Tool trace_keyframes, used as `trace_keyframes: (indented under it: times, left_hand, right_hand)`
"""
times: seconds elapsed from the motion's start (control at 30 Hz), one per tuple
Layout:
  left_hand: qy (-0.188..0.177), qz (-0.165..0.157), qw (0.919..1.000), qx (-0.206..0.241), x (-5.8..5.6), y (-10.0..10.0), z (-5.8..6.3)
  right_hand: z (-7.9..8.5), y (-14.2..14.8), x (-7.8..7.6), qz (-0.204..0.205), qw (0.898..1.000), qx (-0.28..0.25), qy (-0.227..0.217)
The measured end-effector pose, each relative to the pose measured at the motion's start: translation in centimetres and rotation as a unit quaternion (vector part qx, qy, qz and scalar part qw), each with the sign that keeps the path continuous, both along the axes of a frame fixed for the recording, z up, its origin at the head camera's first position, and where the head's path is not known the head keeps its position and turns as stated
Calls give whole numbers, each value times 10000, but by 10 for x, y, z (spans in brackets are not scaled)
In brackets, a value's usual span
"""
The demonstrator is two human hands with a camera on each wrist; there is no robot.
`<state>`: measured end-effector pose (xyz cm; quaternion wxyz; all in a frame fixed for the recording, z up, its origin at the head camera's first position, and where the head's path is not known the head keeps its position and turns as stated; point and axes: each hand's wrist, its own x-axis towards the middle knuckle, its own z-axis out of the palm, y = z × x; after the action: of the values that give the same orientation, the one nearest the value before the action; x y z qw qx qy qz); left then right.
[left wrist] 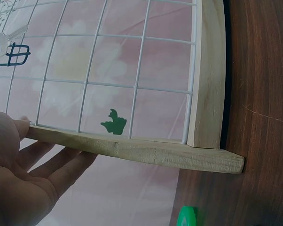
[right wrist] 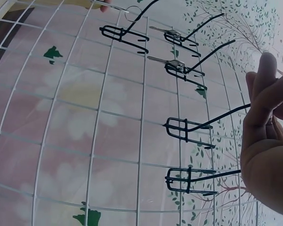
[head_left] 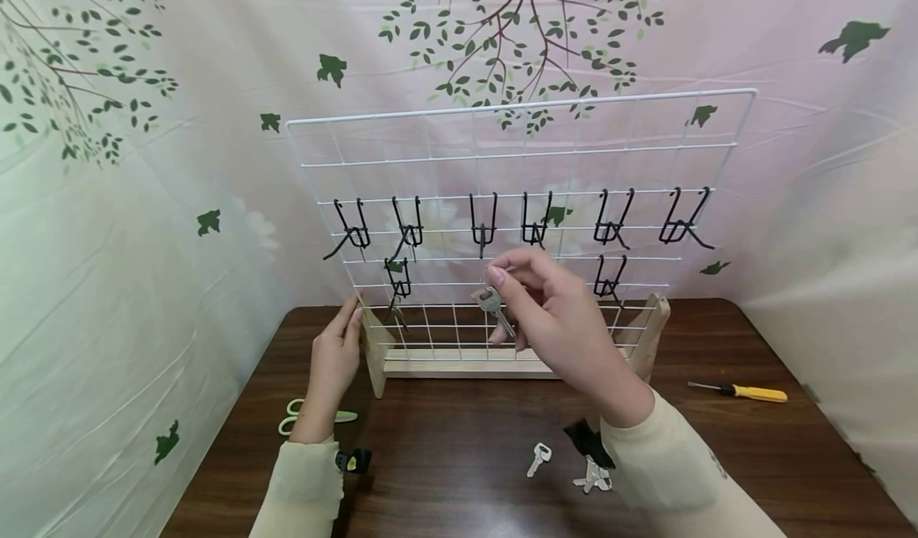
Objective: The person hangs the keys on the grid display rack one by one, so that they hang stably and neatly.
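Observation:
My right hand (head_left: 555,307) is raised in front of the white wire grid rack (head_left: 502,155), pinching a silver key (head_left: 491,299) near its head between thumb and forefinger. In the right wrist view the right hand (right wrist: 268,136) is beside black hooks (right wrist: 186,129), its key hidden. Keys (right wrist: 167,62) hang on some of the other hooks. At the rack's left end my left hand (head_left: 337,347) grips the wooden side piece (left wrist: 132,153), thumb in front and fingers behind. Several black hooks (head_left: 480,223) form an upper row, with two lower ones (head_left: 610,277) beneath.
On the brown table (head_left: 445,458) lie a single key (head_left: 539,458) and a small pile of keys (head_left: 594,477) near the right sleeve. Green scissors (head_left: 346,416) lie by the left wrist, and a yellow-handled screwdriver (head_left: 759,394) at the right. A printed curtain (head_left: 215,60) surrounds the table.

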<state>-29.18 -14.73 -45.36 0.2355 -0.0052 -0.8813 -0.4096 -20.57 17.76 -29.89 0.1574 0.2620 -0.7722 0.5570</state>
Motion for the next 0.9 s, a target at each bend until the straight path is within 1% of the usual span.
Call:
trace_keyframes:
  times: [0.2, 0.33, 0.4, 0.57, 0.77, 0.9]
  left_hand:
    - [43, 46, 10000, -53, 0, 0, 1]
    - [57, 64, 10000, -27, 0, 1, 0]
    - [61, 71, 10000, 5, 0, 1, 0]
    - [57, 65, 9999, 54, -1, 1, -2]
    - [-60, 52, 10000, 21, -1, 0, -2]
    - [-98, 48, 9999, 15, -1, 0, -1]
  right_hand:
    - [5, -4, -4, -304, 9991, 33, 277]
    - [6, -8, -7, -423, 9986, 36, 310]
    - [6, -10, -8, -482, 9985, 16, 250]
    - [5, -13, -13, -587, 9980, 10, 218]
    - [2, -16, -20, -718, 9963, 5, 481]
    - [-2, -18, -24, -793, 9952, -38, 569]
